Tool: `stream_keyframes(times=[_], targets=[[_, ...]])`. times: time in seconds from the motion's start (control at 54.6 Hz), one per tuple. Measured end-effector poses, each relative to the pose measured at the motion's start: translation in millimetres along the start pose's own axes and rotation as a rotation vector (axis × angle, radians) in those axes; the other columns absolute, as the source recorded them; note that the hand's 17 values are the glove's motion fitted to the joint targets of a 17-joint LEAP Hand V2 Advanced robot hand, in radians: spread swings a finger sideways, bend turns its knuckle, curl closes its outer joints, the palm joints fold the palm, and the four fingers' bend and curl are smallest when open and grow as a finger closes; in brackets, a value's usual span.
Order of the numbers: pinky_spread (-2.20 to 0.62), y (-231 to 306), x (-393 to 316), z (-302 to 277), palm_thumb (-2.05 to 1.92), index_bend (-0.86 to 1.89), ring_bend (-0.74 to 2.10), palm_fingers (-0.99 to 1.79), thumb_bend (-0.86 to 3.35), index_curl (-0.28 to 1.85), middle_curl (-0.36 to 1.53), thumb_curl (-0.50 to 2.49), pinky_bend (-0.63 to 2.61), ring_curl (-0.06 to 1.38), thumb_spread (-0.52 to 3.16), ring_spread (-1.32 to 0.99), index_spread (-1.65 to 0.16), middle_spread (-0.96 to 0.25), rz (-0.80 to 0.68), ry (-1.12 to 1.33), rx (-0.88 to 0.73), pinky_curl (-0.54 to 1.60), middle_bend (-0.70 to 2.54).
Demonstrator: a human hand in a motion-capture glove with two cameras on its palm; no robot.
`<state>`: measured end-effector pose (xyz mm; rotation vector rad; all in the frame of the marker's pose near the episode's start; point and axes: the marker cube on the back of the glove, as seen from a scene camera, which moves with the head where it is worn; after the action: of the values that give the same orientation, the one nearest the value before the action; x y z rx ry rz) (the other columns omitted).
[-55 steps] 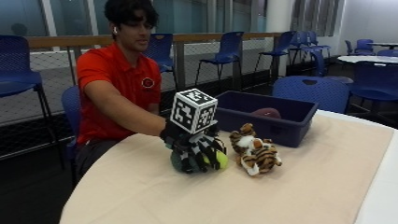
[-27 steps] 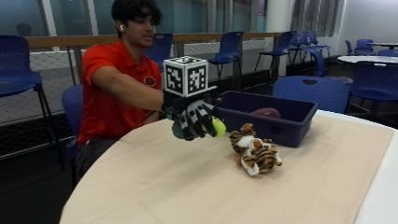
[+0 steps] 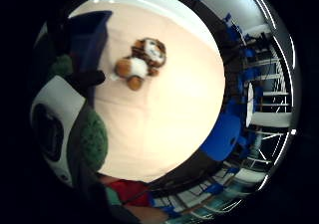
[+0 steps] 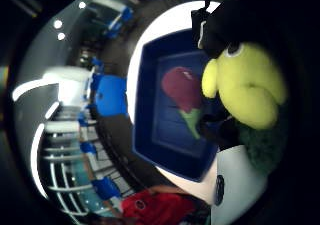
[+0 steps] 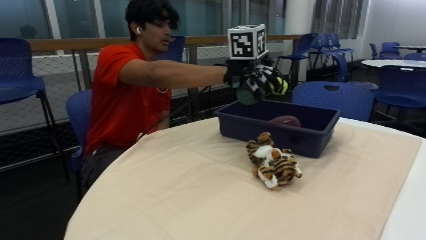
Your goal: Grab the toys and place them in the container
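Note:
My gloved right hand (image 5: 256, 80) grips a green and yellow plush toy (image 5: 274, 85) in the air above the near-left corner of the dark blue container (image 5: 316, 137). In the thumb side palm view the toy's yellow part (image 4: 247, 90) fills the space next to the palm, with the container (image 4: 150, 130) below it. A red and green toy (image 4: 182, 92) lies inside the container; its red top (image 5: 285, 120) shows over the rim. A plush tiger (image 5: 273, 162) lies on the table in front of the container, also seen as the tiger (image 3: 142, 59) in the little finger side palm view.
The round table has a beige cloth (image 5: 200, 200). Blue chairs (image 5: 336, 97) stand behind the container and around the room. A railing runs behind the person.
My hand has lifted the green and yellow toy from the table beside the tiger, up and across to above the container. The tiger has stayed where it was.

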<state>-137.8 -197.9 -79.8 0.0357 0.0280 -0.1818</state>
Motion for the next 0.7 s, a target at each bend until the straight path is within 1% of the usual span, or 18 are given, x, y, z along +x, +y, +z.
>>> stream_keyframes(times=[0.11,0.201,0.22,0.311,0.384,0.421,0.457,0.476,0.494,0.512,0.531,0.567,0.622,0.695], targets=[[-0.45,-9,-49,1,0.73,0.18,0.91,0.84,0.17,0.37,0.54,0.96,1.03,0.54,0.68,-0.58,-0.51,-0.42,-0.055,-0.005,0.009,0.4,0.29],[-0.45,-12,-76,2,0.72,0.17,0.9,0.83,0.16,0.38,0.56,0.98,1.02,0.55,0.66,-0.58,-0.52,-0.43,-0.2,0.049,0.008,0.41,0.28],[-0.45,-13,-82,3,0.72,0.18,0.9,0.83,0.16,0.39,0.56,0.99,1.02,0.56,0.66,-0.59,-0.52,-0.43,-0.197,0.044,0.006,0.41,0.28],[-0.44,-22,-105,6,0.72,0.18,0.9,0.83,0.16,0.4,0.58,1.02,1.02,0.57,0.65,-0.59,-0.52,-0.43,-0.09,0.001,-0.021,0.41,0.27],[-0.45,-20,-110,14,0.71,0.18,0.88,0.81,0.14,0.41,0.59,1.03,1.02,0.57,0.65,-0.59,-0.52,-0.43,-0.113,0.005,-0.076,0.42,0.26],[-0.45,-18,-108,18,0.68,0.15,0.85,0.71,0.12,0.41,0.59,1.03,1.03,0.57,0.67,-0.59,-0.53,-0.41,-0.158,0.038,-0.099,0.42,0.23],[-0.44,-16,-103,23,0.59,0.07,0.8,0.57,0.08,0.39,0.58,1.0,1.14,0.57,0.77,-0.55,-0.51,-0.38,-0.208,0.084,-0.118,0.45,0.18],[-0.44,-16,-101,26,0.58,0.08,0.81,0.56,0.08,0.39,0.58,1.0,1.16,0.57,0.8,-0.55,-0.51,-0.37,-0.214,0.091,-0.127,0.45,0.18],[-0.38,-15,-101,28,0.49,0.11,0.72,0.27,0.02,0.38,0.54,0.95,1.14,0.54,0.88,-0.5,-0.5,-0.33,-0.207,0.086,-0.133,0.45,0.06],[-0.35,-14,-100,29,0.47,0.16,0.69,0.16,0.01,0.41,0.54,0.93,1.17,0.56,0.92,-0.46,-0.49,-0.3,-0.196,0.073,-0.138,0.48,0.07],[-0.27,-14,-99,31,0.4,0.15,0.56,-0.1,-0.04,0.41,0.52,0.89,1.25,0.54,0.95,-0.37,-0.48,-0.25,-0.188,0.055,-0.141,0.51,0.04],[-0.2,-12,-95,31,0.28,0.15,0.37,-0.31,-0.1,0.41,0.48,0.82,1.34,0.5,0.99,-0.27,-0.45,-0.17,-0.187,0.004,-0.139,0.52,0.03],[-0.11,-12,-83,27,0.13,0.13,0.18,-0.38,-0.11,0.37,0.41,0.73,1.4,0.41,1.02,-0.16,-0.42,-0.1,-0.173,-0.08,-0.114,0.5,0.01],[-0.02,-13,-60,21,-0.03,0.13,0.1,-0.38,-0.11,0.35,0.35,0.64,1.41,0.33,1.04,-0.06,-0.4,-0.05,-0.139,-0.137,-0.058,0.48,0.02]])
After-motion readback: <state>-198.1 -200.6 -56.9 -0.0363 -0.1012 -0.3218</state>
